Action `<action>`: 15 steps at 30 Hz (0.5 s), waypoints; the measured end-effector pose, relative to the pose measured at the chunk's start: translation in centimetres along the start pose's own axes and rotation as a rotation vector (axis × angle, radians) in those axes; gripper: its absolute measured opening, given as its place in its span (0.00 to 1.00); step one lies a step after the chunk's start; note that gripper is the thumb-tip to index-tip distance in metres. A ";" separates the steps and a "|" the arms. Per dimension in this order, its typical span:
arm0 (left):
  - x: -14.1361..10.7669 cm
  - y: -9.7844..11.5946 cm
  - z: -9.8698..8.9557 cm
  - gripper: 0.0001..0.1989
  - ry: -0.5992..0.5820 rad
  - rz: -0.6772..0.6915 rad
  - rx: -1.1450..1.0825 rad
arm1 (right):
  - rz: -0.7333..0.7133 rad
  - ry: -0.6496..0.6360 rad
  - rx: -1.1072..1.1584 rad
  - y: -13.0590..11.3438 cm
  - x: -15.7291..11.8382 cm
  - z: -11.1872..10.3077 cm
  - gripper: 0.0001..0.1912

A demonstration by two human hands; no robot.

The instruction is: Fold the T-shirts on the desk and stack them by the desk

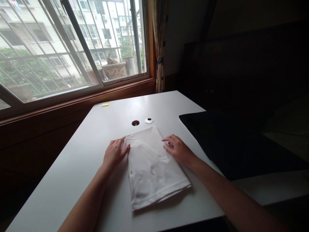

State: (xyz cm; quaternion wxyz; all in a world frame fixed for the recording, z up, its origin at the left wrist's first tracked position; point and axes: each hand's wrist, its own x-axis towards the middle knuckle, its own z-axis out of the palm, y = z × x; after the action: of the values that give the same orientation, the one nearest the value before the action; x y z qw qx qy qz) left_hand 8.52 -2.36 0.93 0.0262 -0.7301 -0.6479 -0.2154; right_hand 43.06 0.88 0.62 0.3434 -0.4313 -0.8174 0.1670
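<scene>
A folded white cloth point(154, 167) lies on the white table point(79, 167), slightly wrinkled, with layered edges at its near end. At its far left corner is my left hand point(116, 150), fingers apart, the fingertips at the cloth's edge. Over the upper right edge of the cloth rests or hovers my right hand point(177, 148), its fingers loosely bent and apart; contact with the fabric cannot be made out. Neither hand grips the cloth.
Beyond the cloth are a round hole point(135, 123) and a round metal-rimmed cover point(149, 120) in the tabletop. Yellow paper point(105, 104) sits at the far left corner. Dark fabric point(236, 145) covers the right side. A window point(72, 48) and curtain point(159, 45) stand behind.
</scene>
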 end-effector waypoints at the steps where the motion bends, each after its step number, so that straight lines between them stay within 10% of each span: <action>1: 0.0 0.0 0.2 0.25 0.000 -0.008 -0.025 | 0.026 0.013 -0.034 0.3 0.0 0.2 0.13; 15: -0.2 1.1 1.6 0.36 -0.037 -0.023 -0.553 | 0.168 -0.081 0.221 -0.6 -0.2 0.0 0.21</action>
State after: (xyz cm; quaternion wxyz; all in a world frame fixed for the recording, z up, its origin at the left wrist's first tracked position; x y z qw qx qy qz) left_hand 9.99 -2.17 -0.32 -0.1886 -0.7059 -0.5731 -0.3711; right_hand 42.75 0.39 0.90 0.3402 -0.4506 -0.7684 0.3012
